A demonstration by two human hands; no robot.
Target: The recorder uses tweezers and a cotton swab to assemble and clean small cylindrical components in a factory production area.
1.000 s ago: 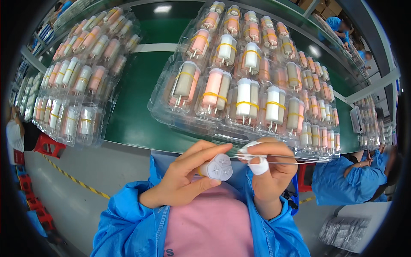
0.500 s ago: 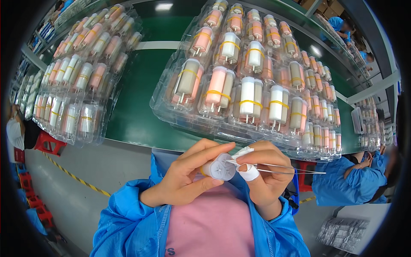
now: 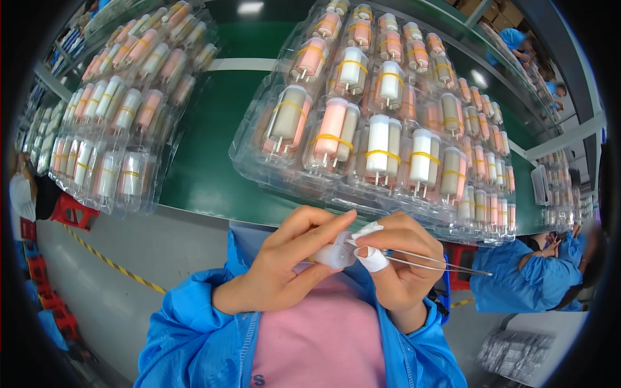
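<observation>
Near my chest, my left hand (image 3: 275, 262) is closed around a small cylinder bundle with translucent white ends (image 3: 337, 255). Its end faces right, and a bit of yellow band shows beside my fingers. My right hand (image 3: 407, 255) pinches a pair of thin metal tweezers (image 3: 441, 264), whose long arms stick out to the right past my hand. White tape (image 3: 372, 259) wraps my right thumb and a finger. The tweezers' tip end is at the bundle's right side; whether it touches the bundle I cannot tell.
Beyond my hands, a green table (image 3: 207, 191) carries clear plastic trays (image 3: 259, 171) of pink, white and grey cylinders tied with yellow bands. More filled trays (image 3: 107, 184) stand at left. A person in blue (image 3: 527, 275) sits at right. Red stools (image 3: 74, 212) stand on the floor.
My left hand has turned the bundle, so its round end shows less squarely. The tweezers' rear end has dipped slightly. Both hands keep their holds.
</observation>
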